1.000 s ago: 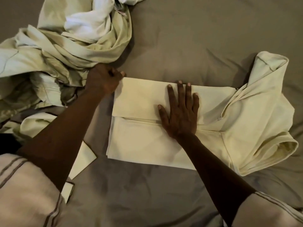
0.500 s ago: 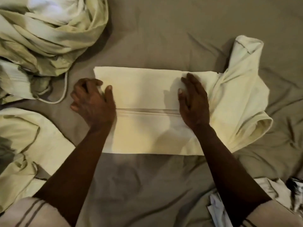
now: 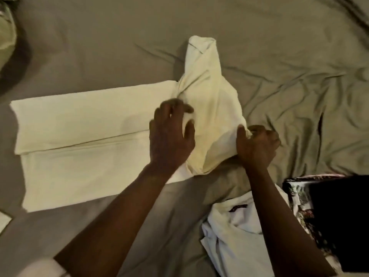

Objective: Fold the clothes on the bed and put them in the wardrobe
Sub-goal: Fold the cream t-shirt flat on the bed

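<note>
Squaring off the loose end of the cream garment (image 3: 83, 140) is, in my judgement, the step in hand.

Location: the garment lies on the bed (image 3: 279, 56). Its folded length runs flat from 9 o'clock to centre, with one lengthwise lap showing. The unfolded end (image 3: 207, 92) stands bunched toward 12 o'clock.

Left hand (image 3: 171, 136): fingers curled where the flat panel meets the bunch, apparently pinching a tuck of cloth, though blur limits certainty.

Right hand (image 3: 257, 146): closed round the lower edge of the bunch, just toward 3 o'clock of centre.

Recommendations:
- I should keep the left hand as anchor so the finished panel does not drag.
- I should draw the right hand outward to take out the twist before laying the end over.
- The end's edges should line up with the panel's long edges, then be smoothed outward from the fold line.

Risks: soft cloth will crease if laid while twisted. The white garment (image 3: 229, 236) at 5 o'clock and the dark patterned item (image 3: 339, 216) at 4 o'clock lie near my right forearm and could be snagged.

The wardrobe is not in view. Pale green clothes (image 3: 6, 33) sit at 10 o'clock.
</note>
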`<state>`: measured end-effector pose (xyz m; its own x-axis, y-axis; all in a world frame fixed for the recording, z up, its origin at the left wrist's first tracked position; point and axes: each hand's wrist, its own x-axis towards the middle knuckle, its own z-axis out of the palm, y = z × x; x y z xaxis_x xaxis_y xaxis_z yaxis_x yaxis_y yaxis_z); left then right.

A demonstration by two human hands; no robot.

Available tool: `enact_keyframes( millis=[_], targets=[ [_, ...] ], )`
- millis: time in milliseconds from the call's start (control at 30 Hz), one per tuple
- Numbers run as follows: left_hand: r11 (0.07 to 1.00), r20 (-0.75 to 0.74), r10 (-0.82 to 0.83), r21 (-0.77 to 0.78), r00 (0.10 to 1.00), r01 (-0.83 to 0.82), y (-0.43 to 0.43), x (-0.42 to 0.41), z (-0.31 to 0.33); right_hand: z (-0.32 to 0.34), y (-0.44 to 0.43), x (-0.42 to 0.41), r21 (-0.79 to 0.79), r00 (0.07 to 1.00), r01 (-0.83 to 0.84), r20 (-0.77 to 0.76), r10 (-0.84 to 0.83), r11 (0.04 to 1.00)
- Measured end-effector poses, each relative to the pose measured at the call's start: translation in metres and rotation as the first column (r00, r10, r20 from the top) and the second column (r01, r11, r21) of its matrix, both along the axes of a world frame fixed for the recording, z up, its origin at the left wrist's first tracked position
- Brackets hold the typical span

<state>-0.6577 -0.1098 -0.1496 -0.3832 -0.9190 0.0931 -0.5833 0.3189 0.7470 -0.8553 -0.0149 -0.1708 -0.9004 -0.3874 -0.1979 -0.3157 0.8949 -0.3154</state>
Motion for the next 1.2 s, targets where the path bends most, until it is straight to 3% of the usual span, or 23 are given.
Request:
enact_keyframes(
  millis=[67, 133, 267, 367, 433, 533, 633, 733, 833, 933, 1000, 1100, 1200],
  targets=[
    [0.999, 0.031, 0.025, 0.047, 0.999, -0.027, -0.023, -0.039, 0.008, -0.004, 0.007, -0.01, -0.074, 0.996, -0.031, 0.085, 0.037, 0.997],
    [0.992, 0.207, -0.071, 0.115, 0.976, 0.047, -0.05, -0.08, 0.014, -0.008, 0.011, -0.018, -0.165, 0.977, -0.058, 0.192, 0.09, 0.985],
    [0.896, 0.57, -0.426, 0.16, 0.702, 0.414, -0.079, -0.163, 0.018, -0.011, 0.027, -0.04, -0.343, 0.939, 0.102, 0.344, 0.024, 0.934],
    [0.844, 0.682, -0.494, 0.224, 0.54, 0.488, -0.099, -0.193, 0.01, -0.015, 0.046, -0.047, -0.472, 0.907, 0.262, 0.418, -0.047, 0.842],
    [0.829, 0.685, -0.517, 0.253, 0.513, 0.498, -0.104, -0.203, 0.008, -0.015, 0.06, -0.042, -0.532, 0.893, 0.333, 0.443, -0.08, 0.778],
    [0.821, 0.624, -0.512, 0.153, 0.59, 0.55, -0.092, -0.219, 0.013, -0.018, 0.084, -0.039, -0.65, 0.921, 0.345, 0.374, -0.11, 0.676],
    [0.774, 0.446, -0.577, 0.032, 0.684, 0.632, -0.066, -0.225, 0.009, -0.024, 0.102, -0.039, -0.69, 0.927, 0.372, 0.314, -0.205, 0.621],
    [0.72, 0.318, -0.656, -0.007, 0.684, 0.694, -0.041, -0.218, 0.0, -0.025, 0.114, -0.038, -0.639, 0.929, 0.37, 0.279, -0.245, 0.674],
    [0.837, 0.19, -0.516, -0.094, 0.835, 0.538, -0.029, -0.205, -0.005, -0.02, 0.112, -0.039, -0.486, 0.924, 0.369, 0.282, -0.257, 0.792],
    [0.962, 0.125, -0.218, -0.14, 0.968, 0.235, -0.024, -0.182, -0.007, -0.014, 0.1, -0.045, -0.311, 0.968, 0.226, 0.173, -0.179, 0.923],
    [0.99, 0.139, -0.089, -0.1, 0.986, 0.103, -0.018, -0.163, -0.008, -0.017, 0.101, -0.048, -0.344, 0.965, 0.243, 0.18, -0.19, 0.907],
    [0.996, 0.178, -0.075, -0.036, 0.981, 0.083, -0.008, -0.138, -0.011, -0.018, 0.116, -0.044, -0.418, 0.92, 0.385, 0.246, -0.306, 0.823],
    [0.995, 0.186, -0.024, -0.088, 0.982, 0.041, -0.007, -0.121, -0.006, -0.009, 0.107, -0.045, -0.438, 0.967, 0.251, 0.08, -0.24, 0.863]
  ],
)
